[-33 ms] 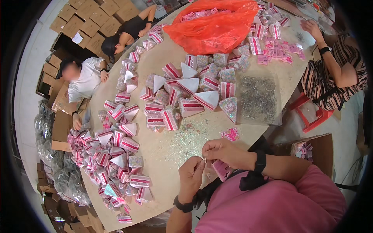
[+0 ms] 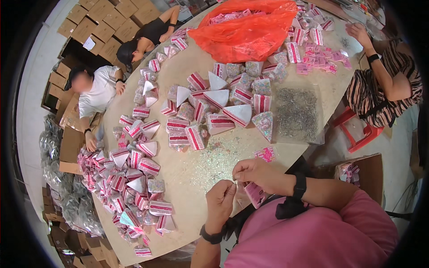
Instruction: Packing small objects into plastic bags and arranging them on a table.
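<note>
On the near side of the clear, shallow plastic tray [image 2: 320, 134], the person's left hand [image 2: 219, 197] is pinching a pale sliver [image 2: 235, 182], too small to identify, between closed thumb and forefinger. The right hand [image 2: 255, 173], fingers curled and tips together, is meeting it at that sliver; whether it is also gripping the flat pink printed card [image 2: 255, 195] hanging just beneath it, I cannot tell. Small silvery metal pieces [image 2: 295, 114] are lying inside the tray. Pink-and-white, glittery cake-slice shapes [image 2: 238, 114] are clustering left of the tray, and a crumpled red plastic bag [image 2: 246, 40] is sitting beyond it.
</note>
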Tool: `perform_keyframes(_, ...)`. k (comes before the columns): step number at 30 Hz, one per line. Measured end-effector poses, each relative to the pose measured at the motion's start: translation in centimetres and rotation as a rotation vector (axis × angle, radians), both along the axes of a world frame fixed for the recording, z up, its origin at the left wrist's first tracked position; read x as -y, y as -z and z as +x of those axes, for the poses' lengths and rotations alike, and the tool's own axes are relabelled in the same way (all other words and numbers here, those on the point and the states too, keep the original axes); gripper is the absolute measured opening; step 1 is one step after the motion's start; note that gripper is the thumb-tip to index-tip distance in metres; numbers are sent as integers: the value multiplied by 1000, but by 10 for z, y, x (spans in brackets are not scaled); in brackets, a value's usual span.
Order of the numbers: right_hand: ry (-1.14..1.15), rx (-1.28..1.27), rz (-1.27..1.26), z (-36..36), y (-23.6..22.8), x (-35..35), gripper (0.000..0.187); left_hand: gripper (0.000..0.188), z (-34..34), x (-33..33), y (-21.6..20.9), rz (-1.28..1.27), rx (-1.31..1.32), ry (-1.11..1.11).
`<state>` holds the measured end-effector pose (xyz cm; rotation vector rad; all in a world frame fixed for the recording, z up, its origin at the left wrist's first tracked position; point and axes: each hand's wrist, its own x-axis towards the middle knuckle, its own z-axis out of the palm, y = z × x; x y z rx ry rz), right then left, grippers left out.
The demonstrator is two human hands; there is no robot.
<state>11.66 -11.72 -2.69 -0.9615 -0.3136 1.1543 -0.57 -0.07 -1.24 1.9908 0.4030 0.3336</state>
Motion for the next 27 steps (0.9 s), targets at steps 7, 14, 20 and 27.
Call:
perform_keyframes(7, -104, 108, -51, 8, 3, 4, 9, 13, 0, 0, 0, -2, 10, 20)
perform_keyframes(14, -6, 76, 52, 6, 10, 2, 9, 15, 1, 0, 8, -199, 24, -9)
perform_keyframes(20, -58, 141, -55, 9, -3, 5, 6, 14, 5, 6, 7, -438, 91, -88)
perform_keyframes(27, 3, 43, -15, 8, -5, 4, 6, 12, 8, 6, 9, -483, 105, -106)
